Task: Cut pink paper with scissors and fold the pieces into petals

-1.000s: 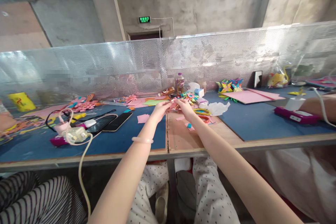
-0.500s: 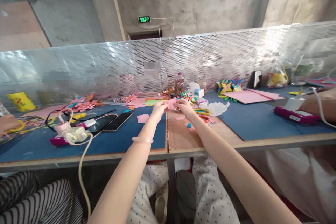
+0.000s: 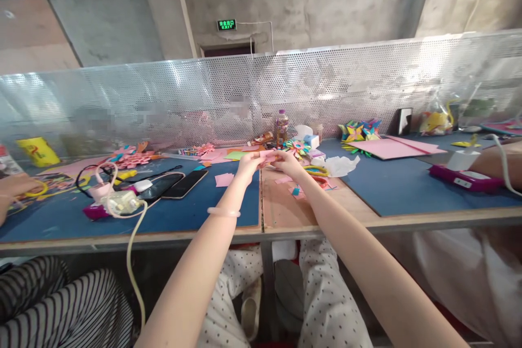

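In the head view, a small pink paper piece [image 3: 268,155] was pinched between both hands above the bare wooden strip of the table [image 3: 281,212], between the two blue mats. The left hand [image 3: 249,162] was closed on its left end, the right hand [image 3: 287,161] on its right end, fingertips nearly touching. A pink bracelet [image 3: 222,212] was worn on the left wrist. A phone [image 3: 190,183] lay on the left mat, a bottle [image 3: 279,128] stood just behind the hands, and paper scraps [image 3: 294,190] were scattered below them.

The pink paper [image 3: 267,155] between both hands is too small to make out its folds; a co-worker's forearm [image 3: 495,160] is cut off at the right edge.
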`<move>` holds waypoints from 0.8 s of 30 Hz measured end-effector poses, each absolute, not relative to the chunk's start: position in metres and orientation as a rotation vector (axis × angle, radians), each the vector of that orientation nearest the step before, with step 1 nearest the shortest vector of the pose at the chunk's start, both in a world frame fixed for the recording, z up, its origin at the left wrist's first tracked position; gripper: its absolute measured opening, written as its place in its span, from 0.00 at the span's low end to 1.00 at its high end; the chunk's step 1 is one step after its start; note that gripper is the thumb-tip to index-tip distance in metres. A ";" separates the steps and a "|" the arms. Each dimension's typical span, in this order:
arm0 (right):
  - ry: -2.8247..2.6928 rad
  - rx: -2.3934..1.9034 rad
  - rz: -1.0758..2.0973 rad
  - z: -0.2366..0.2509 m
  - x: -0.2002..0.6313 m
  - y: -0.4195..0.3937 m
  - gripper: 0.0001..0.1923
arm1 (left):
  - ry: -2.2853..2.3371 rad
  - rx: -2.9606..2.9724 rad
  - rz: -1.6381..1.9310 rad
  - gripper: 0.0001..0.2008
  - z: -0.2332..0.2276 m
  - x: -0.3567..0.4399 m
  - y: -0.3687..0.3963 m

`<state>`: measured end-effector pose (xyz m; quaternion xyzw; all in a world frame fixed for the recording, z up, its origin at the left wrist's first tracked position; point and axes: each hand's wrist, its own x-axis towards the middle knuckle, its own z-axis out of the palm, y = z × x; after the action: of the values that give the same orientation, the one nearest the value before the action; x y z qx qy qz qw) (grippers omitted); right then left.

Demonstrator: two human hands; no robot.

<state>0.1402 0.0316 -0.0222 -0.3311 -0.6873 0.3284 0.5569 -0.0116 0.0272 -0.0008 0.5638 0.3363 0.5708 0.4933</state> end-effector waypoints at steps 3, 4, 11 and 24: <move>-1.583 -0.795 0.765 -0.022 0.140 0.031 0.12 | 0.802 1.349 1.383 0.17 0.000 -0.012 0.025; -1.567 -0.802 0.767 -0.021 0.141 0.031 0.12 | 0.789 1.337 1.381 0.19 0.001 -0.012 0.024; -1.403 -0.721 0.909 -0.021 0.144 0.032 0.13 | 0.579 1.534 1.290 0.20 0.005 -0.009 0.016; -1.348 -0.653 1.025 -0.017 0.144 0.025 0.13 | 0.707 1.549 1.392 0.12 0.010 -0.006 0.013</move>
<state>0.1441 0.0246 -0.0167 -0.2835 -0.5852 0.4450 0.6157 -0.0065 0.0126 0.0099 0.6278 0.2863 0.5638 0.4540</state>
